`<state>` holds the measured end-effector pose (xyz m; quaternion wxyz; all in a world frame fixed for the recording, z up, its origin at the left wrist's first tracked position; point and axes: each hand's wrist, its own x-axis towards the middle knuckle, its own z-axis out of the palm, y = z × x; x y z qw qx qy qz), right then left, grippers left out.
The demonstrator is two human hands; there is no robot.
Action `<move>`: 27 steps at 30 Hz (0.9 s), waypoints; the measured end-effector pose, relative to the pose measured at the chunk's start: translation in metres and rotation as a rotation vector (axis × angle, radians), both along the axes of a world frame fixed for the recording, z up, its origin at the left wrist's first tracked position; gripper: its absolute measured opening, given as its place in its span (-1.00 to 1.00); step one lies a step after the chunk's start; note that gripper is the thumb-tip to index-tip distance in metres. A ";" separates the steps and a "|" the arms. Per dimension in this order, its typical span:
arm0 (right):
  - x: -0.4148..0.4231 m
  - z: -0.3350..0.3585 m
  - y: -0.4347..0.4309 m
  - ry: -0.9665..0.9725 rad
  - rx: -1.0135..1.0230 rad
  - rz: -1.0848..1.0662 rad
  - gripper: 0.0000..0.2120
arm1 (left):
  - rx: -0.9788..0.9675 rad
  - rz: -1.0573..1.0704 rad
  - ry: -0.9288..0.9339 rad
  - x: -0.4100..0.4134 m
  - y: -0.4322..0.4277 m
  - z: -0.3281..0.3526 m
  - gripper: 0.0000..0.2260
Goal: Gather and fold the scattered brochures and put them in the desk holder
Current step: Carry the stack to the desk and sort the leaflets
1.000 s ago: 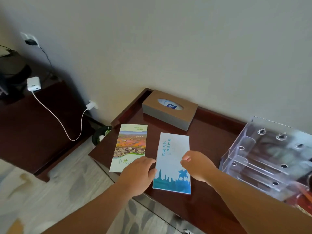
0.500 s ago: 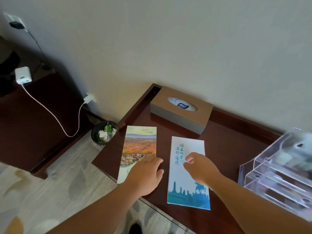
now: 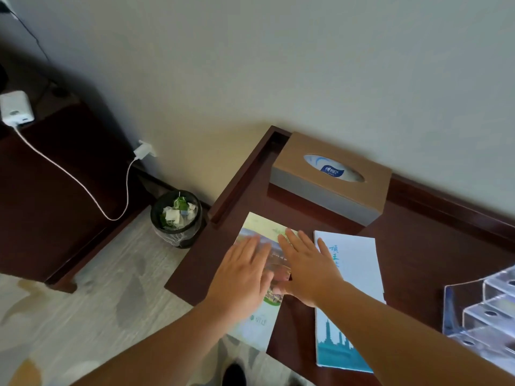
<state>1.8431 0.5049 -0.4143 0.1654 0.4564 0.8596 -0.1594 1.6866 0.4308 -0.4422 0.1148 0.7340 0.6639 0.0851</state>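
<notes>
Two brochures lie side by side on the dark wooden desk [image 3: 412, 246]. The left one is a landscape-photo brochure [image 3: 259, 324] whose lower end hangs past the desk's front edge. My left hand [image 3: 242, 280] and my right hand [image 3: 306, 268] both lie flat on it with straight fingers. To its right lies the white and blue brochure [image 3: 356, 263], partly under my right forearm. The clear acrylic holder [image 3: 485, 310] stands at the right edge of the view, cut off by the frame.
A brown tissue box [image 3: 328, 176] sits at the back of the desk against the wall. On the floor left of the desk stands a small black bin [image 3: 177, 218] with rubbish. A white charger cable [image 3: 83, 185] hangs beside a dark cabinet.
My right hand left the white and blue brochure and moved left onto the landscape one. My left hand slid further up that brochure. The camera shifted, so the holder sits further right.
</notes>
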 end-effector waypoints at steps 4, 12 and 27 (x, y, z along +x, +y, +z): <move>0.004 -0.003 0.000 0.010 -0.011 -0.007 -0.04 | -0.086 -0.026 0.130 -0.002 0.041 -0.010 -0.34; 0.009 -0.004 0.002 0.013 -0.018 0.014 0.15 | -0.089 0.043 0.175 0.010 0.053 -0.011 -0.30; -0.008 0.008 0.033 -0.096 -0.031 0.015 0.12 | -0.093 -0.072 0.242 0.002 0.023 -0.007 -0.33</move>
